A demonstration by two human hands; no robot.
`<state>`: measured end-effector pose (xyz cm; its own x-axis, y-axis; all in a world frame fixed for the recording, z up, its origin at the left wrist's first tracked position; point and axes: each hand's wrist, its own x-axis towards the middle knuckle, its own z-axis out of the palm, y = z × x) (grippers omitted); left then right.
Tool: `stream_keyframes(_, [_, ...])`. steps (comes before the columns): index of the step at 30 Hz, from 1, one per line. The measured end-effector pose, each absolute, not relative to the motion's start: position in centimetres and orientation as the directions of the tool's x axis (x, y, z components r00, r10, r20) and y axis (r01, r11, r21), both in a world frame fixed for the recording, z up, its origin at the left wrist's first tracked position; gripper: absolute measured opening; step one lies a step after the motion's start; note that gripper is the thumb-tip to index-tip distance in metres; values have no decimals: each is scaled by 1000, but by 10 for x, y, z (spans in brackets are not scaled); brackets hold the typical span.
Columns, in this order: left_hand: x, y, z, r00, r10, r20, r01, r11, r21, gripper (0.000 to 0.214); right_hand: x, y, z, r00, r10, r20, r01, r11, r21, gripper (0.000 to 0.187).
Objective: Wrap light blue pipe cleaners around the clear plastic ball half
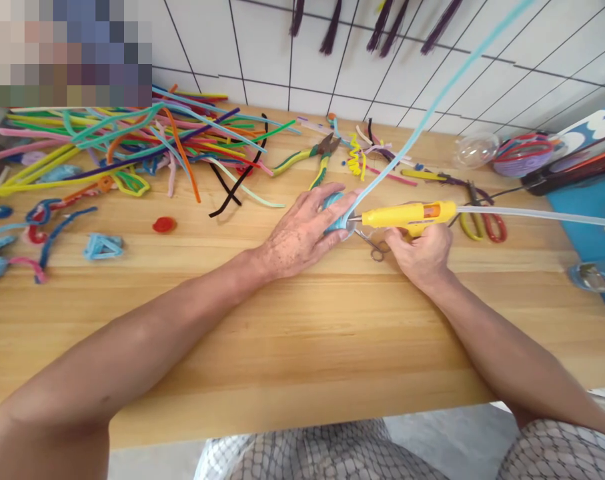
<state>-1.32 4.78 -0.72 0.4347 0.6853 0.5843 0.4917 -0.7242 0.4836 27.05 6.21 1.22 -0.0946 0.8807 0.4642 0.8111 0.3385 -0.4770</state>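
Note:
My left hand (302, 230) is closed around a light-blue, round piece (335, 210) that looks wrapped in pipe cleaner. From that piece a long light-blue pipe cleaner (416, 137) rises to the upper right. In my right hand (425, 253) is a yellow glue gun (407, 217), its metal nozzle at the edge of the blue piece. A clear glue stick (527, 213) sticks out of the gun's back. Small metal scissors (378, 253) lie between my hands, partly hidden. My left palm and fingers cover much of the blue piece.
Many coloured pipe cleaners (147, 143) are heaped at the back left. Green-handled pliers (312, 160) lie behind my left hand, scissors with red and yellow handles (485, 223) to the right. A red cap (165, 224) and a glass jar (595, 275) stand farther out. A tiled wall (262, 53) bounds the back.

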Motion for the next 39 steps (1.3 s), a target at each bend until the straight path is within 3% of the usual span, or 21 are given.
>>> stream_keyframes(8, [-11, 46, -5, 445, 669, 595, 528, -733, 428, 59, 270, 62, 13, -119, 866, 486, 815, 365, -451, 11])
stream_keyframes(14, [-12, 45, 2, 492, 669, 558, 565, -733, 380, 59, 271, 63, 12, -132, 866, 483, 837, 358, -413, 16])
stream_keyframes(26, [-12, 44, 4, 505, 674, 540, 553, -732, 397, 60, 274, 65, 4, -148, 838, 525, 828, 396, -398, 10])
stream_keyframes(39, [-12, 44, 4, 502, 668, 549, 568, -734, 373, 58, 277, 67, 6, -157, 827, 540, 852, 390, -349, 20])
